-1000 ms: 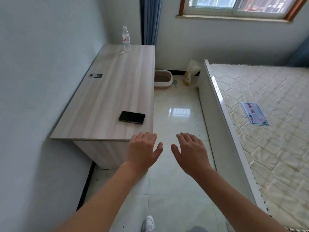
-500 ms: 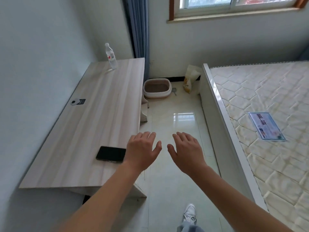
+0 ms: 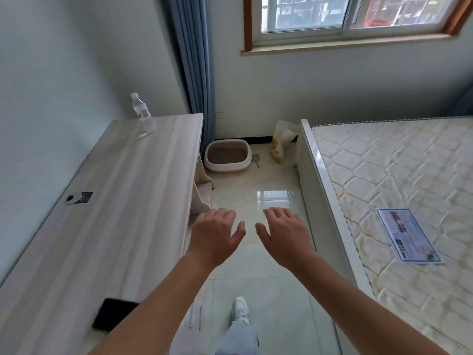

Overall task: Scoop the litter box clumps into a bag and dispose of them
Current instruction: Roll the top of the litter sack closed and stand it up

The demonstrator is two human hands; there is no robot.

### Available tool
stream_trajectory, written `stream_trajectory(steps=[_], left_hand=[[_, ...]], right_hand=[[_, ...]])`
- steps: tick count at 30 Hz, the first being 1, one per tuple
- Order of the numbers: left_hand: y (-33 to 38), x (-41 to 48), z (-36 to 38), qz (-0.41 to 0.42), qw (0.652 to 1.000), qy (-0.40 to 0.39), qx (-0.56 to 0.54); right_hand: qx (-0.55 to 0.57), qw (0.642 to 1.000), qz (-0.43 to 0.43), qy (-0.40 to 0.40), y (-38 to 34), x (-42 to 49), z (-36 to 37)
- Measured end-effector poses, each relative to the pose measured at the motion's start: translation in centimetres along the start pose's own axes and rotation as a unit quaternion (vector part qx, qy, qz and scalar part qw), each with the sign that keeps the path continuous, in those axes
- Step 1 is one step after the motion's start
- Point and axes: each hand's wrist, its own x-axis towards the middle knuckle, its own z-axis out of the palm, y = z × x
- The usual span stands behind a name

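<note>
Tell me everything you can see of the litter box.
The litter box is a low, rounded-corner tray, pale pinkish-white and plastic-looking, open on top with no lid. Grey-brown litter fills its bottom; clumps are too small to make out. It sits level on the tiled floor by the far wall, just past the desk, with the blue curtain hanging behind its left corner. A small grey scoop lies on the floor at its right side; whether they touch is unclear.
</note>
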Motion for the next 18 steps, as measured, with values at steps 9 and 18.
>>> stream_trajectory(steps=[9, 18], left_hand=[[-2.9, 15.6, 5.7, 0.019, 0.998, 0.006, -0.056], [-4.2, 28.7, 9.7, 0.027, 0.998, -0.003, -0.048]], right_hand=[[-0.057, 0.997, 0.042, -0.001, 4.3, 13.5, -0.8], [-0.039, 0.998, 0.047, -0.017, 10.0, 26.2, -0.2]])
